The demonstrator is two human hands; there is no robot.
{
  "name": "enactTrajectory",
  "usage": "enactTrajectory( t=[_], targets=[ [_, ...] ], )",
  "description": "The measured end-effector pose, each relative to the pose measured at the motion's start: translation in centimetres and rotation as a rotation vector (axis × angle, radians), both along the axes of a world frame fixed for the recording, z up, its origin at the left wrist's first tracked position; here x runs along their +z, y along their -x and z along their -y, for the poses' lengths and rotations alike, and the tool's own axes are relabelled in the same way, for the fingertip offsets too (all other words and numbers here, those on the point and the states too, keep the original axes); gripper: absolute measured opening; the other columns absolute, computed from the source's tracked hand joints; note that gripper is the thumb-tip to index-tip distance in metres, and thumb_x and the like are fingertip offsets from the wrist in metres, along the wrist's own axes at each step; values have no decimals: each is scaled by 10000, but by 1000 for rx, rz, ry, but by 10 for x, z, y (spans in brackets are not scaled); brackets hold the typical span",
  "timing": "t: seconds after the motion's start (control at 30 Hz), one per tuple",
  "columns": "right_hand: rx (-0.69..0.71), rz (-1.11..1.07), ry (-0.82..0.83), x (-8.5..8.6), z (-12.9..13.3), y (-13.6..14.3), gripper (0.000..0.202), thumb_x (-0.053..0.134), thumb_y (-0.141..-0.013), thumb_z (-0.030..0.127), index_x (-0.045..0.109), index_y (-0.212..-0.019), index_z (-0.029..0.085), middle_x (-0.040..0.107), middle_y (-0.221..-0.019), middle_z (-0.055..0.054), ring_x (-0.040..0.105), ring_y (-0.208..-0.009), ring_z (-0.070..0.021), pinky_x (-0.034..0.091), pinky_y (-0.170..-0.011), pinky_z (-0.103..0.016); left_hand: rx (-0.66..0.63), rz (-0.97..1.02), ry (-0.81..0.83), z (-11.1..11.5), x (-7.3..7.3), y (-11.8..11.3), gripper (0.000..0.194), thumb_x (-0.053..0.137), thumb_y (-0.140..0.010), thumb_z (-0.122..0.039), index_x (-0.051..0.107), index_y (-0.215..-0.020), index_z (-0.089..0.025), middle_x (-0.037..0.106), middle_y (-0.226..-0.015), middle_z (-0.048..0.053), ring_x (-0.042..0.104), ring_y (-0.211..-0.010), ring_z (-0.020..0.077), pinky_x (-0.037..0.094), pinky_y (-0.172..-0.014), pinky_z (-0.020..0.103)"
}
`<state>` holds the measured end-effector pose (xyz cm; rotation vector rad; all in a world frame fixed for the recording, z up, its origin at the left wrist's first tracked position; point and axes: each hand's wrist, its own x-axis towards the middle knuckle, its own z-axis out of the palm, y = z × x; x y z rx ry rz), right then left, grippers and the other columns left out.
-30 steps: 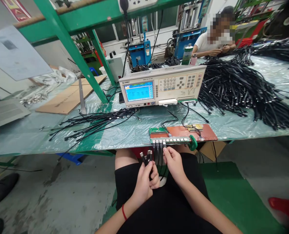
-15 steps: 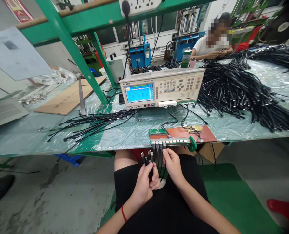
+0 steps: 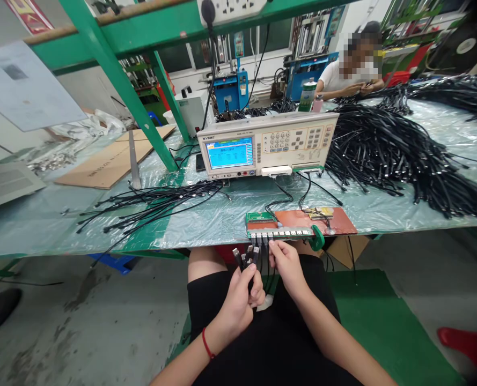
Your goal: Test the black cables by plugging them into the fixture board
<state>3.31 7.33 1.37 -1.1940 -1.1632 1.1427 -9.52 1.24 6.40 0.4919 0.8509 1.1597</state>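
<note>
Several black USB cables (image 3: 255, 254) stick up out of my left hand (image 3: 242, 292), which is closed around them just below the table edge. My right hand (image 3: 284, 262) pinches the plug of another USB cable (image 3: 271, 243) at the row of white sockets on a green test board (image 3: 290, 233). To its left, several black plugs (image 3: 259, 241) sit in the sockets, their cables hanging down past the edge. Sockets farther right on the board hold no plugs. Wires run from the board to a beige tester (image 3: 294, 142) with a lit blue screen (image 3: 230, 154).
A loose bunch of black cables (image 3: 153, 206) lies on the left of the table. A large heap of cables (image 3: 391, 145) covers the right side. Flat cardboard (image 3: 101, 163) and a green frame post (image 3: 121, 80) stand left. A co-worker (image 3: 351, 69) sits across the table.
The tester's screen now shows a larger line of text. The plugs in my left hand have shifted slightly right and fanned out. My right hand stays at the same socket.
</note>
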Motion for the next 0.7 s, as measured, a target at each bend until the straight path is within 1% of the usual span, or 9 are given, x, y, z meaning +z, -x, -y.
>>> enactTrajectory(
  t=[0.07,0.13,0.2,0.33,0.4,0.5,0.57,0.63,0.7],
  targets=[
    [-66,175,-81,8,3,-6,481,515,-969,558,532,-650,198,529,-529,-15,464,-494,-150,349,-519,-265,-6,19,-7,0,2,0,418,744,-845,-433,426,-708,-198,343,-453,-109,173,-377,31,178,-373,169],
    [-201,350,-212,20,11,-10,395,527,-983,476,614,-726,189,607,-655,-48,524,-584,-171,385,-588,-284,2,23,-19,0,1,0,406,753,-843,-427,429,-750,-201,379,-492,-108,180,-392,28,184,-377,155],
    [-202,380,-298,33,23,-9,308,547,-984,419,671,-813,195,637,-770,-64,529,-622,-174,397,-603,-291,-1,10,-37,1,-3,-2,374,754,-849,-427,460,-812,-198,435,-538,-101,195,-403,22,188,-381,143],
    [91,110,-205,50,41,-1,313,637,-941,438,682,-760,186,632,-871,-76,511,-591,-147,406,-533,-276,-15,-23,-81,1,-12,-8,351,756,-848,-447,538,-926,-183,547,-622,-62,287,-403,19,225,-373,140],
    [57,-76,-89,49,43,-1,339,639,-939,478,658,-782,178,616,-827,-65,492,-559,-130,399,-499,-258,17,-74,-99,2,-12,-10,365,757,-843,-461,579,-958,-164,625,-719,-7,456,-481,52,343,-414,157],
    [-74,-272,32,36,37,-7,374,609,-956,526,575,-810,184,481,-617,15,362,-474,-95,292,-430,-217,94,-189,-103,2,-8,-11,372,728,-861,-488,606,-941,-147,676,-828,56,636,-740,141,516,-626,232],
    [-91,-267,50,23,29,-12,434,629,-940,544,478,-735,192,348,-560,57,271,-468,-82,217,-424,-209,148,-238,-91,3,-6,-10,374,706,-873,-510,572,-876,-161,607,-707,-1,597,-668,113,500,-622,222],
    [-82,-189,44,11,22,-14,506,642,-922,566,394,-679,199,291,-570,63,243,-489,-83,198,-440,-215,163,-224,-57,4,-5,-8,393,712,-861,-530,534,-869,-179,445,-603,-82,405,-471,44,374,-472,170],
    [-79,-126,39,3,16,-12,531,628,-917,595,375,-665,202,298,-581,57,250,-505,-89,205,-456,-223,122,-149,-25,5,-6,-7,424,733,-830,-551,536,-919,-186,344,-605,-111,220,-408,15,214,-391,160]
  ],
)
